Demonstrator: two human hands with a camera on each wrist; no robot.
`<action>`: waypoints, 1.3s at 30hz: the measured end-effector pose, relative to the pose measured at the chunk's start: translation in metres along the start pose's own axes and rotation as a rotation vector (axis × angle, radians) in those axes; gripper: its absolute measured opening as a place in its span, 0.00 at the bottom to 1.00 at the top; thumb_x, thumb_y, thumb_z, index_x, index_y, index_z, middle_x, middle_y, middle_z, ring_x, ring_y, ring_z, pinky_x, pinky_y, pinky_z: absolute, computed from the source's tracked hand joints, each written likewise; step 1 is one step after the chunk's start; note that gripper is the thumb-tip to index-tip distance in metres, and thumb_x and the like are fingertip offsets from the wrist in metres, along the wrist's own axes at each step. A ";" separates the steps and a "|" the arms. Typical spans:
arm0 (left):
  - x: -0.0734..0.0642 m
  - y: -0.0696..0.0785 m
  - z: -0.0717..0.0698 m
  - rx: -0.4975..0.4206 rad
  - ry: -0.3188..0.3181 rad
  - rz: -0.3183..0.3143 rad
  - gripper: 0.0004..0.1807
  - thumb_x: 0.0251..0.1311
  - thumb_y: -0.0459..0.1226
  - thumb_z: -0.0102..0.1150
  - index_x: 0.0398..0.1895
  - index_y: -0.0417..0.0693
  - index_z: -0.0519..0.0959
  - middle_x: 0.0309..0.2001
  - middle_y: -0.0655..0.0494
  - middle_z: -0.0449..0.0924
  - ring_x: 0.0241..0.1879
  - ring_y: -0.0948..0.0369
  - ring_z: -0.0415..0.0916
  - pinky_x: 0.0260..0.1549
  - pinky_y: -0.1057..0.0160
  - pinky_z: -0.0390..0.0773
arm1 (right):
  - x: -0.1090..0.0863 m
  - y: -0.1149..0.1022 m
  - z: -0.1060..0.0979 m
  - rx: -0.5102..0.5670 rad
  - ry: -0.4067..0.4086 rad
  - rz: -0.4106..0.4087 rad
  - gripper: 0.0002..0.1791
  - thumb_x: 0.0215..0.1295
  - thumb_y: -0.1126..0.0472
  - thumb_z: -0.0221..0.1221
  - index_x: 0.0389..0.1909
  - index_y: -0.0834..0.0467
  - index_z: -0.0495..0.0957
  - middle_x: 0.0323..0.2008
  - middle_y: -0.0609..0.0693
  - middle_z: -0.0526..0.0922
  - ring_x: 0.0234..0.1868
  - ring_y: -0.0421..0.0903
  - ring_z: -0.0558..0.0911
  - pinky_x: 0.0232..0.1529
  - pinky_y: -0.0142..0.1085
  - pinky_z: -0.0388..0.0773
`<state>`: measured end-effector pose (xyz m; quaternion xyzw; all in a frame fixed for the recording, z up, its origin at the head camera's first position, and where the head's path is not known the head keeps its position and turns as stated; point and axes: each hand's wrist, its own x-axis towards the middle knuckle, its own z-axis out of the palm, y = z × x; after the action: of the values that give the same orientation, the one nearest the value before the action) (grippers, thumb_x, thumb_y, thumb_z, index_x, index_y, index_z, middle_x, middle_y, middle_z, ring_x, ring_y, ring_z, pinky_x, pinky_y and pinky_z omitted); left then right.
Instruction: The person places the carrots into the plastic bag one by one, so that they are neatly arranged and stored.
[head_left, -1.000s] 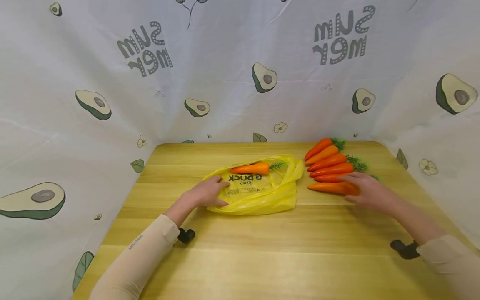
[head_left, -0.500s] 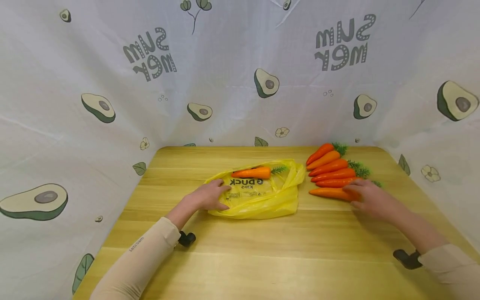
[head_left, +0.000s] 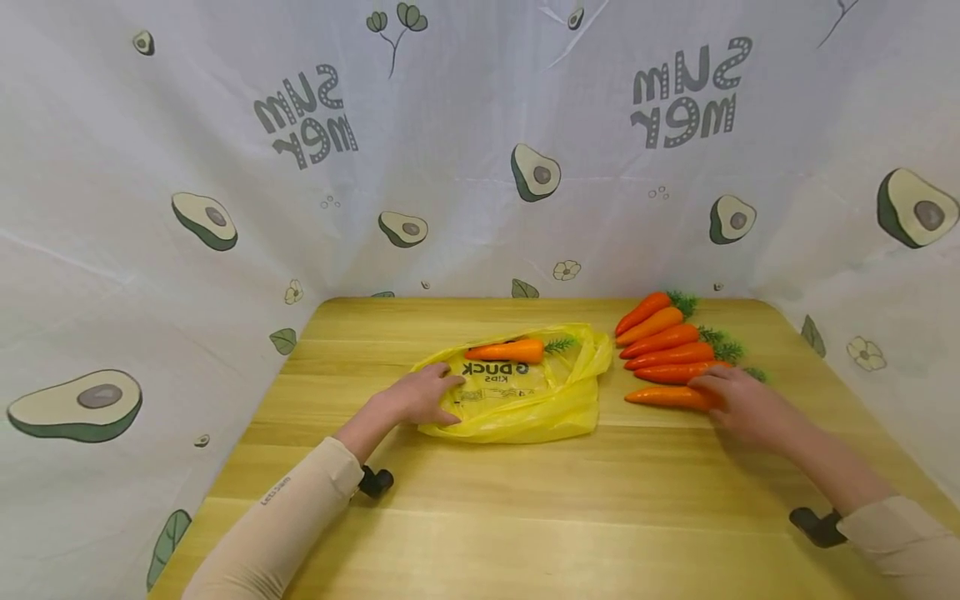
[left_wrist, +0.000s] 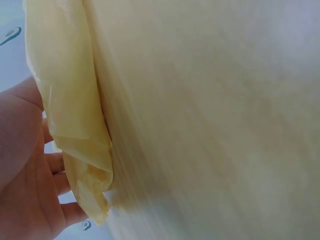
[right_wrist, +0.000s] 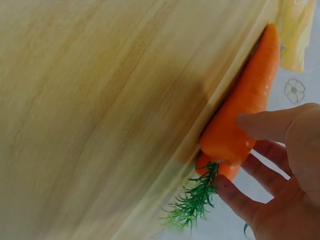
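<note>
A yellow plastic bag (head_left: 525, 425) lies on the table with its mouth spread, an orange toy carrot (head_left: 510, 351) with a green top inside it. My left hand (head_left: 420, 395) is at the bag's left end, fingers spread at the mouth; in the left wrist view, yellow film (left_wrist: 75, 110) covers the fingertips. To the right, my right hand (head_left: 750, 408) holds the thick end of the nearest carrot (head_left: 667, 397). In the right wrist view the thumb lies on that carrot (right_wrist: 245, 100), with fingers behind it and the green top hanging free.
Several more carrots (head_left: 667, 353) lie in a slanting row beyond the held one, green tops to the right. The wooden table (head_left: 525, 517) ends at a white curtain (head_left: 465, 150) printed with avocados, which also hangs at both sides.
The head view has tilted up slightly. The nearest carrot has shifted a little toward me, away from the row, with my right hand on it. My left hand and the bag stay put.
</note>
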<state>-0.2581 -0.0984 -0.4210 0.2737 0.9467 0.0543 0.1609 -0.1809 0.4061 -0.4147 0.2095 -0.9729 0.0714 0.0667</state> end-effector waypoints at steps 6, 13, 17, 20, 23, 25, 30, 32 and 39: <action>0.001 0.000 0.001 0.000 0.004 0.001 0.42 0.63 0.58 0.63 0.77 0.58 0.63 0.78 0.44 0.54 0.76 0.46 0.57 0.70 0.43 0.64 | 0.001 0.001 0.002 -0.031 0.058 -0.026 0.21 0.53 0.73 0.69 0.50 0.66 0.82 0.49 0.67 0.80 0.51 0.68 0.79 0.50 0.64 0.77; 0.001 -0.001 -0.004 -0.002 0.005 -0.002 0.42 0.63 0.58 0.64 0.77 0.57 0.63 0.78 0.43 0.55 0.75 0.45 0.58 0.69 0.43 0.66 | 0.007 0.004 0.003 -0.030 0.055 -0.049 0.21 0.53 0.74 0.68 0.50 0.67 0.82 0.47 0.67 0.81 0.49 0.68 0.79 0.50 0.64 0.77; 0.002 -0.003 -0.005 0.003 0.015 0.001 0.42 0.63 0.58 0.64 0.77 0.57 0.64 0.77 0.43 0.55 0.74 0.44 0.59 0.68 0.43 0.67 | 0.011 0.005 0.002 -0.039 0.044 -0.069 0.20 0.55 0.72 0.68 0.50 0.67 0.82 0.45 0.65 0.82 0.46 0.66 0.80 0.48 0.62 0.78; 0.002 -0.003 -0.003 0.004 0.018 0.002 0.42 0.62 0.58 0.64 0.76 0.57 0.64 0.77 0.43 0.55 0.74 0.45 0.59 0.69 0.43 0.66 | 0.011 0.006 0.002 -0.036 0.021 -0.068 0.20 0.56 0.72 0.68 0.51 0.67 0.82 0.45 0.65 0.82 0.45 0.65 0.81 0.47 0.61 0.79; 0.001 -0.002 0.002 -0.009 0.003 0.006 0.42 0.62 0.59 0.64 0.77 0.57 0.64 0.78 0.43 0.55 0.75 0.45 0.58 0.69 0.43 0.66 | 0.007 0.006 0.002 -0.037 0.001 -0.077 0.19 0.55 0.71 0.68 0.51 0.67 0.83 0.44 0.64 0.82 0.43 0.64 0.82 0.45 0.60 0.80; 0.000 0.000 0.004 -0.019 -0.005 0.010 0.42 0.62 0.59 0.64 0.76 0.56 0.64 0.78 0.42 0.55 0.75 0.45 0.58 0.69 0.43 0.66 | 0.005 0.007 0.002 -0.038 -0.005 -0.084 0.19 0.55 0.70 0.68 0.50 0.67 0.83 0.43 0.64 0.82 0.42 0.63 0.82 0.44 0.59 0.81; 0.000 0.001 0.007 -0.018 0.007 0.009 0.42 0.62 0.58 0.64 0.76 0.56 0.64 0.78 0.43 0.55 0.75 0.45 0.58 0.69 0.44 0.66 | 0.005 0.009 0.000 -0.039 -0.027 -0.090 0.21 0.53 0.71 0.69 0.51 0.67 0.83 0.45 0.65 0.83 0.43 0.65 0.83 0.45 0.60 0.80; 0.000 0.000 0.006 -0.008 0.013 0.007 0.42 0.63 0.59 0.64 0.77 0.57 0.64 0.78 0.43 0.55 0.75 0.46 0.58 0.69 0.44 0.66 | 0.007 0.010 -0.001 -0.040 -0.053 -0.083 0.23 0.53 0.71 0.69 0.53 0.67 0.82 0.46 0.66 0.82 0.44 0.66 0.82 0.46 0.61 0.80; 0.001 -0.002 0.001 -0.002 0.014 0.009 0.42 0.63 0.58 0.63 0.77 0.56 0.64 0.78 0.43 0.55 0.75 0.45 0.58 0.70 0.44 0.65 | 0.010 0.010 -0.004 -0.027 -0.115 -0.046 0.26 0.53 0.70 0.69 0.56 0.67 0.81 0.47 0.66 0.82 0.44 0.66 0.82 0.46 0.62 0.79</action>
<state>-0.2594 -0.0992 -0.4229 0.2773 0.9466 0.0577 0.1542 -0.1937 0.4114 -0.4102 0.2348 -0.9709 0.0445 0.0152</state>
